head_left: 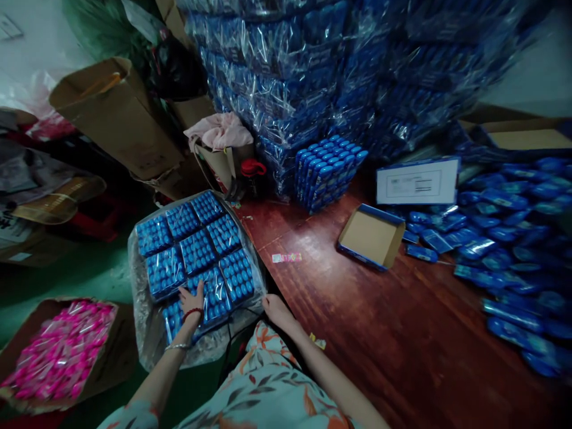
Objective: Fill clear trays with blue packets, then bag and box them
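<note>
Several shrink-wrapped packs of small blue-capped items (196, 251) sit in rows inside a large clear plastic bag (142, 330), left of the table. On the near packs lies my left hand (192, 302), fingers spread, with a red bead bracelet and a silver bangle at its wrist. My right hand (274, 310) is at the bag's right edge by the table side, its fingers closed on the plastic. What the packs stand on is hidden beneath the bag.
On the reddish table (295, 292) are an open shallow box (370, 235), a white-faced box lid (417, 182), loose blue packages (513, 238) and a stacked blue block (328, 170). Wrapped blue stacks (286, 71) rise behind. A carton of pink items (62, 351) stands at left.
</note>
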`<state>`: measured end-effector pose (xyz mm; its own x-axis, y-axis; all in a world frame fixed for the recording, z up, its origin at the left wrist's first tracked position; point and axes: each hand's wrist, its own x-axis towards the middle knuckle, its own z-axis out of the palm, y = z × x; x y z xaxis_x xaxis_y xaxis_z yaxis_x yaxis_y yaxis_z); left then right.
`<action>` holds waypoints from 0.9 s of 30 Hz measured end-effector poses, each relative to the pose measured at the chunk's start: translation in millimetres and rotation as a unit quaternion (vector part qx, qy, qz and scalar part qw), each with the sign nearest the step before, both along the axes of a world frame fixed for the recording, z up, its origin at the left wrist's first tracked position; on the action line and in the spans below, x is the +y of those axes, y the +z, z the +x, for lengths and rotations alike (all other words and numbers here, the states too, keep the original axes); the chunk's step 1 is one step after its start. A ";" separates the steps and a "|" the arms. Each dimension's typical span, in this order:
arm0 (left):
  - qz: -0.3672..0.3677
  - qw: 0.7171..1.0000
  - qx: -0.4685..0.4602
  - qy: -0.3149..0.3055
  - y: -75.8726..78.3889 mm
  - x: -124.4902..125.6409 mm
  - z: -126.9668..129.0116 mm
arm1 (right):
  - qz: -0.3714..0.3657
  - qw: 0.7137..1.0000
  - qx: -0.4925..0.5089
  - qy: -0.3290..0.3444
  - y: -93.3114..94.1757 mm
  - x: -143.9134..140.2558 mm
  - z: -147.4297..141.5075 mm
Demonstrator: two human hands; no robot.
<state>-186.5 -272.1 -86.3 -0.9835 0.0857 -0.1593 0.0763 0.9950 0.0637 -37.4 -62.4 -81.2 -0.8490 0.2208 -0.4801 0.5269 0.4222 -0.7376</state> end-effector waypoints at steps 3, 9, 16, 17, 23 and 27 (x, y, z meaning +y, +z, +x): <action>-0.015 0.996 0.068 -0.050 4.8 11.4 12.2 | 0.003 1.000 -0.002 0.003 2.3 -0.8 0.1; 0.001 0.974 0.048 -0.221 -17.8 39.9 14.2 | 0.034 0.999 -0.036 -0.004 11.2 -1.9 -0.1; 0.084 0.965 0.025 -0.247 -10.3 50.9 14.1 | 0.088 0.993 -0.075 0.022 25.8 0.0 -1.5; 0.110 0.962 0.035 -0.248 -4.2 51.3 18.5 | 0.095 0.992 -0.078 0.029 30.0 -1.3 0.9; 0.220 0.937 0.139 -0.232 28.4 99.1 21.2 | 0.140 0.985 0.030 0.097 68.6 4.8 33.1; 0.324 0.871 0.177 -0.324 80.9 199.1 11.2 | 0.102 0.977 0.181 -0.056 95.7 51.9 63.6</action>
<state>-175.3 -73.0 -5.5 -0.6722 0.6006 0.4329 0.7382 0.4994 0.4534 26.2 -10.5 14.5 -0.9201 0.3813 -0.0894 0.2985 0.5349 -0.7904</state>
